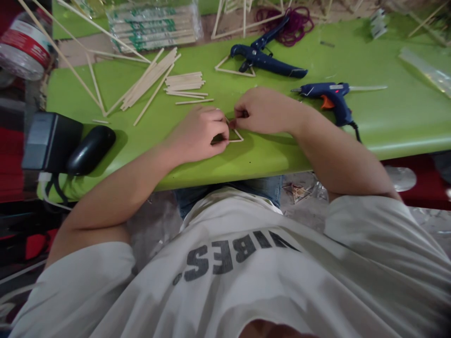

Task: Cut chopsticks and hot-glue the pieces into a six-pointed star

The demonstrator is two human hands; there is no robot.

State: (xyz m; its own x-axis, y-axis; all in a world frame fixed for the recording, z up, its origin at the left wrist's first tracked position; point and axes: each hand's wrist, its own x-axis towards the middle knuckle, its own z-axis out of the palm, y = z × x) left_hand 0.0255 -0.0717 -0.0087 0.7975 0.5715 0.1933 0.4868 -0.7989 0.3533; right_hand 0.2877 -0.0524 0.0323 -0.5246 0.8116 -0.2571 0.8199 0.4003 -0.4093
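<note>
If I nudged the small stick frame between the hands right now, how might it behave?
The small stick frame would probably feel light, its sticks being so thin. Its visible corner, where only narrow ends meet, might snap apart easily. Its angular outline suggests it wouldn't roll.

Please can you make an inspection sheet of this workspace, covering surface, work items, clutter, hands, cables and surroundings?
Surface: green table, slightly glossy.
Work items: small stick frame; long sticks; short sticks; blue cutter overlapping a stick triangle; glue gun lying on its side, red light showing.
Clutter: stick packets, purple cord, black box, black rounded object.
Hands: left hand and right hand at the small stick frame; exact grip unclear.
Cables: black cable from the glue gun; white cable at the black box.
Surroundings: bottle at left; small scraps on the floor.
</note>
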